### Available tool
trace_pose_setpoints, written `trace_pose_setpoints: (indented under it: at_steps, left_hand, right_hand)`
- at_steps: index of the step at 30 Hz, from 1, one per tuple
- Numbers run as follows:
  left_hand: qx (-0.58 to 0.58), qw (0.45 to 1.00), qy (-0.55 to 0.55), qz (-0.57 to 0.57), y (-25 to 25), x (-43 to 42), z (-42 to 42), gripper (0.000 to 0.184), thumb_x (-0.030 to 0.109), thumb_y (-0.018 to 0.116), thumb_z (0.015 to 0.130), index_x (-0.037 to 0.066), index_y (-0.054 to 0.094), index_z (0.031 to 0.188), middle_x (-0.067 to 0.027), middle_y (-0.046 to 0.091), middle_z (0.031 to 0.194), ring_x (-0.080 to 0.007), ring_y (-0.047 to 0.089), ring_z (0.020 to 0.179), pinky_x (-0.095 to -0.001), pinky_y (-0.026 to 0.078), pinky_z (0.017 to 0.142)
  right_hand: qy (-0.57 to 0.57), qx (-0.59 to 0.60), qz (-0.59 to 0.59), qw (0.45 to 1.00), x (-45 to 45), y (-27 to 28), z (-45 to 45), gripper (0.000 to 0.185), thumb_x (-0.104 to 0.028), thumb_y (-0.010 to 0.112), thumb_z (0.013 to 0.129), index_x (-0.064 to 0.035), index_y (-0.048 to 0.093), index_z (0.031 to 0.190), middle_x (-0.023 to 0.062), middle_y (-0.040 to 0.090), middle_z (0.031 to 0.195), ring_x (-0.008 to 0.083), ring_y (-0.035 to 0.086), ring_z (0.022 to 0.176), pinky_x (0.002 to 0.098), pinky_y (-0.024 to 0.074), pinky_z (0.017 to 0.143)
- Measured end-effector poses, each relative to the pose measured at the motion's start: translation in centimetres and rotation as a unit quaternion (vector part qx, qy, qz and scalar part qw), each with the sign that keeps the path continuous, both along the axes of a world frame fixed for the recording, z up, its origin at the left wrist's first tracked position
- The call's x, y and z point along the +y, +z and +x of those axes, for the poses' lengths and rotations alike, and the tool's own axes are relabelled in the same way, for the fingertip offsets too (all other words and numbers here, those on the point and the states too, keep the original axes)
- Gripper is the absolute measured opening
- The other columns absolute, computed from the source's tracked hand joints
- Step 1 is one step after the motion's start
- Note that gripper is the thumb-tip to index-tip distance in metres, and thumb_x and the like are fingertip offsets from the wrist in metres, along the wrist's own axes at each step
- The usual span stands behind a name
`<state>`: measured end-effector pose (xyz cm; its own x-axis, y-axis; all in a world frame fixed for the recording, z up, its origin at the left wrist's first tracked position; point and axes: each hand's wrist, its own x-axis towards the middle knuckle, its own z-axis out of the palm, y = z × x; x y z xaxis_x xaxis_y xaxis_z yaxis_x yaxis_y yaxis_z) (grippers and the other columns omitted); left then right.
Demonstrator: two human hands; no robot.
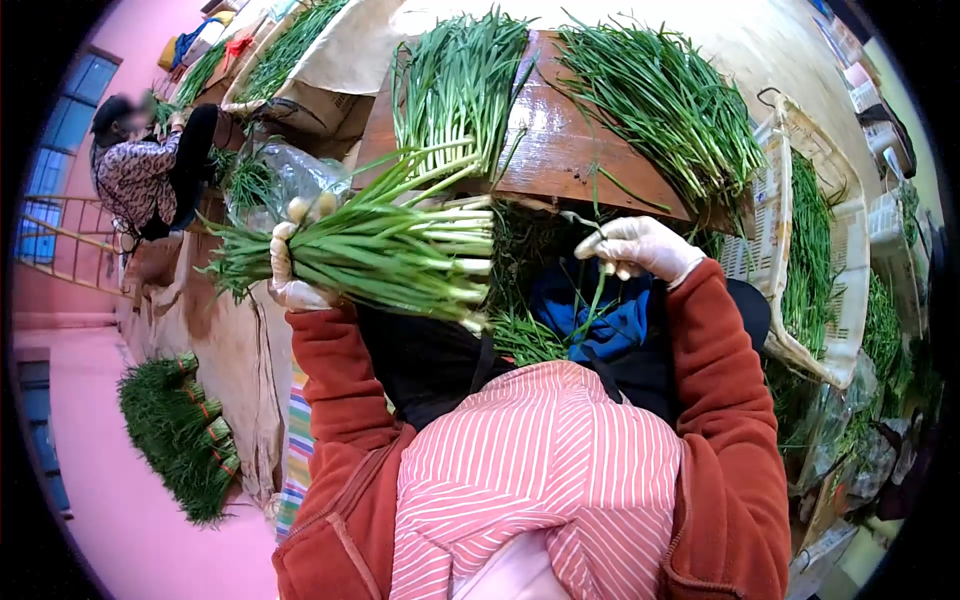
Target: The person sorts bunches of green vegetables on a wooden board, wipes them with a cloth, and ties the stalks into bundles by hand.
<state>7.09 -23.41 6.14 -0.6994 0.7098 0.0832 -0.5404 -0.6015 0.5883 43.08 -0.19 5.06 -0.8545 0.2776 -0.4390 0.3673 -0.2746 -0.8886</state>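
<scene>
My left hand point(287, 268), in a thin whitish glove, is wrapped around a thick bunch of green onions point(400, 255). The bunch lies sideways, its pale stem ends to the right and its leaves to the left. My right hand point(640, 247), gloved the same way, is closed in a pinch on a single green onion stalk point(599, 290). Beyond both hands, a brown wooden board point(555, 145) bears a left pile of green onions point(455, 90) and a right pile point(665, 110). Loose green scraps point(530, 338) lie below, between my hands.
A white plastic crate point(850, 290) holding greens stands at the right. Banded bundles point(180, 435) lie on the floor at the lower left. Another person point(145, 175) sits at the far left, near a clear plastic bag point(300, 175). Blue cloth point(610, 315) lies near my lap.
</scene>
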Motion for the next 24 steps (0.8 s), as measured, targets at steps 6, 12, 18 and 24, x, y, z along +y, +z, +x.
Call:
trace_pose_setpoints:
  at_steps: [6,12,18,24]
  left_hand:
    - [0.074,0.992,-0.095,-0.028,2.6,3.6,2.7,0.02,0.024,0.046,0.09,0.013,0.062,0.095,-0.0166,0.037,0.139,-0.0344,0.038,0.126,-0.0514,0.03,0.105]
    - [0.122,0.984,-0.095,-0.092,6.4,9.3,11.1,0.03,0.016,0.05,0.09,-0.005,0.054,0.112,-0.0174,0.058,0.114,-0.0253,0.053,0.108,-0.0392,0.037,0.101]
    - [0.519,0.843,-0.012,-0.141,3.8,10.4,10.2,0.028,0.009,0.055,0.088,0.001,0.056,0.115,-0.0126,0.061,0.106,-0.0211,0.057,0.099,-0.0345,0.043,0.091]
    - [0.276,0.908,-0.293,-0.116,6.1,10.0,9.3,0.059,0.03,0.061,0.083,0.003,0.04,0.131,-0.0166,0.051,0.124,-0.0261,0.05,0.113,-0.0388,0.039,0.097]
  right_hand:
    - [-0.06,0.028,0.545,0.836,-3.0,3.7,-2.9,0.094,-0.039,0.072,0.069,0.006,0.024,0.136,0.0259,0.04,0.132,0.0325,0.043,0.121,0.0363,0.034,0.101]
    - [-0.069,0.016,0.663,0.745,-8.1,6.2,-12.1,0.12,-0.051,0.078,0.051,0.0057,0.018,0.137,0.0232,0.033,0.136,0.0368,0.029,0.128,0.0432,0.0206,0.108]
    - [-0.085,0.183,0.286,0.937,-3.5,2.0,-12.6,0.05,-0.02,0.077,0.068,-0.0078,0.057,0.112,0.0072,0.066,0.097,0.0168,0.059,0.094,0.0293,0.0446,0.086]
    - [0.114,0.137,0.101,0.979,-2.2,5.5,-10.6,0.047,-0.029,0.073,0.073,-0.0021,0.06,0.109,0.0094,0.065,0.094,0.0166,0.061,0.082,0.03,0.0478,0.077]
